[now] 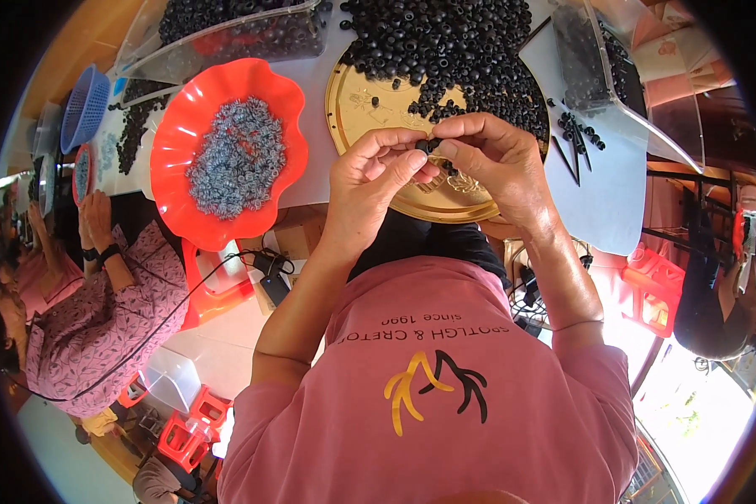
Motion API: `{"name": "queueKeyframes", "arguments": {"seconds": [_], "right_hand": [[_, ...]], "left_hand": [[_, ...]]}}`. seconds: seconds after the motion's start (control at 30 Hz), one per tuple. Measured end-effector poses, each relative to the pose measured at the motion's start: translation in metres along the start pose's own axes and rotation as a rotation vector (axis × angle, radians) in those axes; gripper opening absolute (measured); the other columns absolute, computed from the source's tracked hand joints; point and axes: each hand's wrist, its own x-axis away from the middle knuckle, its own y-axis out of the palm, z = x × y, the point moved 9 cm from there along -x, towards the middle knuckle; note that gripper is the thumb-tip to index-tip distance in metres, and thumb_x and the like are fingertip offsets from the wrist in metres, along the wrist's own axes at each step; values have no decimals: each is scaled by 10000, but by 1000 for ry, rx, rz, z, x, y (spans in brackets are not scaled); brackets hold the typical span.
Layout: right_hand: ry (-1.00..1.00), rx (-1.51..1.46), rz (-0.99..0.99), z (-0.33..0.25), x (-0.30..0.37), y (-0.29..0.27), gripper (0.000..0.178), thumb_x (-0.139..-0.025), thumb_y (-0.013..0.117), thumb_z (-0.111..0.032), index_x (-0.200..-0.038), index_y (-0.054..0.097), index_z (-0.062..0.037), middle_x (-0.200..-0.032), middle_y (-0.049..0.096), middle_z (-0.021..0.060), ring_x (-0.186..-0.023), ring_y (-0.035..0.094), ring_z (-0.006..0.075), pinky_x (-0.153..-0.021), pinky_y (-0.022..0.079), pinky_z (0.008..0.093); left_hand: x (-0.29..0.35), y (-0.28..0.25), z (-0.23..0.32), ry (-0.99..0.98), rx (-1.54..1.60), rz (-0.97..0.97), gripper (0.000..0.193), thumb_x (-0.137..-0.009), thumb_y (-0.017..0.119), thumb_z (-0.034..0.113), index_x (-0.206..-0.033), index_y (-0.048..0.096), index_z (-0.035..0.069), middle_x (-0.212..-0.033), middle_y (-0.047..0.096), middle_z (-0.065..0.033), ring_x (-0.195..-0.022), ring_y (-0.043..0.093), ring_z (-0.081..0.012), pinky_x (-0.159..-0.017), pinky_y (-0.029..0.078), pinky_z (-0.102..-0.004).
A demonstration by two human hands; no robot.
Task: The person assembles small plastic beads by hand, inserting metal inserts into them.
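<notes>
Over the near part of a round gold tray (350, 113), my two hands meet fingertip to fingertip. Between them are small black ring-like parts (428, 146), partly hidden by the fingers. My left hand (374, 175) is closed in a pinch on one side, its other fingers curled beneath. From the other side my right hand (504, 164) pinches with thumb and forefinger. A heap of similar black parts (441, 38) covers the tray's far side. To the left, a red wavy-rimmed dish (172, 155) holds many tiny grey-blue coil-like pieces (237, 160).
Clear plastic bins of black parts stand at the far left (227, 42) and far right (647, 84). Thin black rods (573, 155) lie right of the tray. A blue basket (86, 107) sits far left. Another person (109, 311) works at the left; red stools (653, 290) stand around.
</notes>
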Motion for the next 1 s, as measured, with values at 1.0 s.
{"name": "queueKeyframes", "arguments": {"seconds": [1.0], "right_hand": [[-62,-170,2,20,2,-13,214,-946,624,-50,-1147,607,20,-965,678,57,-906,654,119,-822,531,264]], "left_hand": [[-5,12,-7,-54,-93,-35,221,-966,623,44,-1162,621,-58,-1041,705,-136,-897,699,-184,-802,565,-293]]}}
